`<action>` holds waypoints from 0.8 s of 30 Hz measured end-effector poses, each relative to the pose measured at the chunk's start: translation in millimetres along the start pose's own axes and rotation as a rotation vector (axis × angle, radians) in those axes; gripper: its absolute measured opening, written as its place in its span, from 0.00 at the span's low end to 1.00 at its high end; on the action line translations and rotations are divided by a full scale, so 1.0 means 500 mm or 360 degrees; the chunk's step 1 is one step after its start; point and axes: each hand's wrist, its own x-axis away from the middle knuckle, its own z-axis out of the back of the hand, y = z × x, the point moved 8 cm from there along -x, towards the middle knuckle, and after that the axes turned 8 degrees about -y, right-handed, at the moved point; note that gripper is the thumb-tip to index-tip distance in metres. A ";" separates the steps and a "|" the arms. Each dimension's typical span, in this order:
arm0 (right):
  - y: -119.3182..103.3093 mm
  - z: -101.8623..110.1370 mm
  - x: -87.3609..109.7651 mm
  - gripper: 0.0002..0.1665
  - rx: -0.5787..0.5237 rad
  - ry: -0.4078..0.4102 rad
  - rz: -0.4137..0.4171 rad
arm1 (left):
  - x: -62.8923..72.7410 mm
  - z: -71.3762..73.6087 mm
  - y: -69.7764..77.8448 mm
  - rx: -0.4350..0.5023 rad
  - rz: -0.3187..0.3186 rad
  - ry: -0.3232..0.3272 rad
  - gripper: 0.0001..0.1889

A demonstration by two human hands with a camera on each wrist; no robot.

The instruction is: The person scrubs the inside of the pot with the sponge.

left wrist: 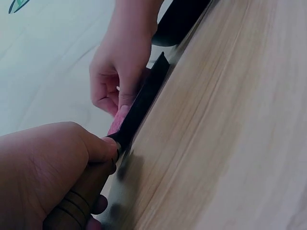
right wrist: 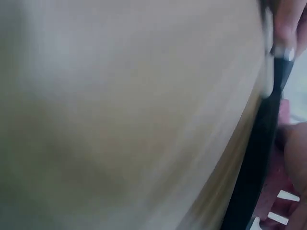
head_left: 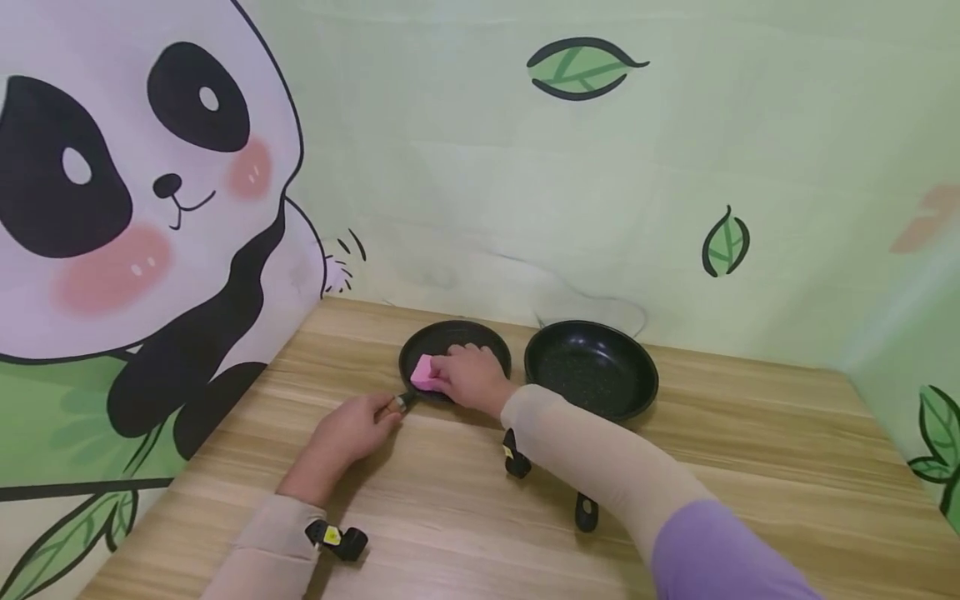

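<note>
My left hand (head_left: 352, 429) grips the brown handle (left wrist: 79, 196) of the smaller black frying pan (head_left: 442, 335), its thumb lying along the handle near the metal collar. Over that pan, my right hand (head_left: 474, 377) pinches a pink sponge (head_left: 424, 373) between thumb and fingers, at the left inner side near the handle joint. From the left wrist, the right hand (left wrist: 122, 67) shows behind the pan's rim, with only a sliver of the sponge visible. The right wrist view has the pan's dark side (right wrist: 254, 163) on edge, the sponge and fingers partly cut off at the right.
A larger black frying pan (head_left: 588, 367) stands just right of the smaller one; my right forearm crosses over it, and its handle end (head_left: 587, 512) sticks out toward me. The wooden table (head_left: 765, 433) meets a green printed wall (head_left: 480, 167) at the back, with a panda picture at left.
</note>
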 end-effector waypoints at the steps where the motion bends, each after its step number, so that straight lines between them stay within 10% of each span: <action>1: 0.014 -0.002 -0.004 0.11 0.0026 0.0017 -0.0052 | -0.001 -0.001 0.002 0.0002 -0.0002 -0.0008 0.07; 8: 0.095 -0.018 -0.033 0.04 -0.0069 0.0060 -0.0286 | 0.001 -0.012 0.004 0.0014 0.0028 -0.0031 0.07; 19: -0.005 0.007 0.027 0.08 -0.0113 -0.0110 0.0130 | 0.002 -0.010 -0.005 0.0003 0.0042 -0.0005 0.07; 24: 0.046 0.017 0.014 0.08 -0.0163 -0.0028 -0.0062 | -0.001 -0.010 0.003 -0.0002 0.0028 -0.0015 0.07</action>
